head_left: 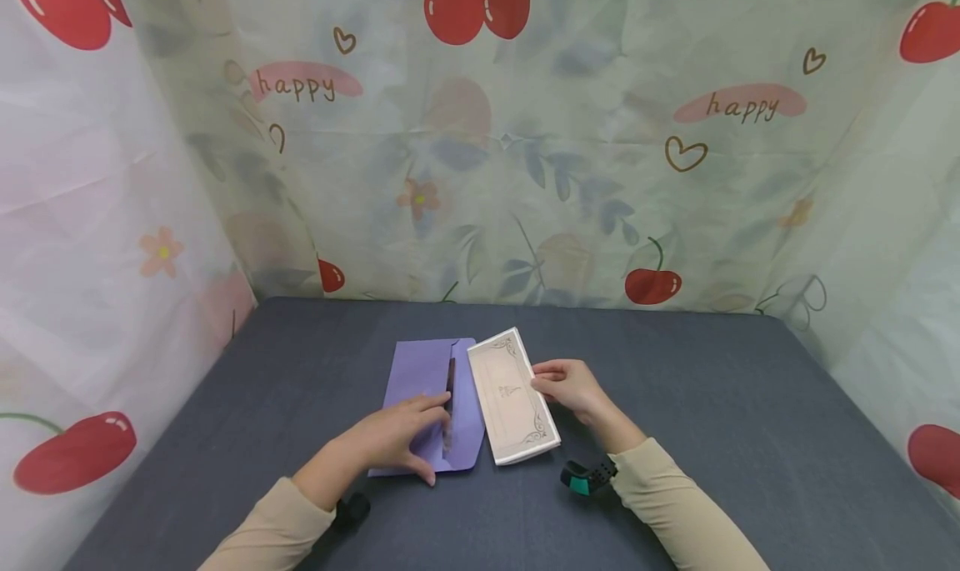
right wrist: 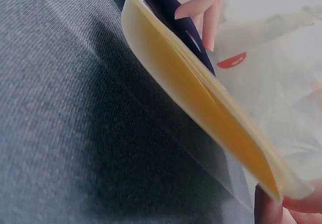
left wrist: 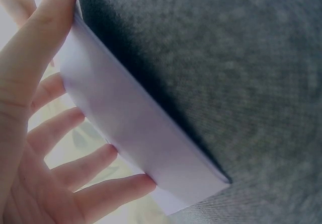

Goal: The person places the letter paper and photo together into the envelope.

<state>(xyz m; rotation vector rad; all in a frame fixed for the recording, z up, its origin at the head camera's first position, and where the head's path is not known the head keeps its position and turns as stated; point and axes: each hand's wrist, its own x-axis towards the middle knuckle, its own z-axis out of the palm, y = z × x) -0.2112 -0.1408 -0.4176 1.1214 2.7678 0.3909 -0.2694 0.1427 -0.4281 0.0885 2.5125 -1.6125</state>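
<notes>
A printed cloth [head_left: 570, 96] walls in the work, its brown lettering reading "happy" on two pink ovals, among cherries, hearts and flowers. Before it spreads a dark grey table [head_left: 300, 371]. Near its middle lies a purple envelope [head_left: 416, 367], a dark strip showing along its opening. Just to its right, a folded cream card [head_left: 506, 400], held at a tilt, overlaps the envelope's right edge in the head view; its small central print is too tiny to read. The left hand [head_left: 393, 429], fingers spread and thumb apart, rests on the envelope and covers part of that opening. The right hand [head_left: 573, 388] pinches the card's right edge. A black and teal wrist device [head_left: 588, 476] sits beside the right cuff.
</notes>
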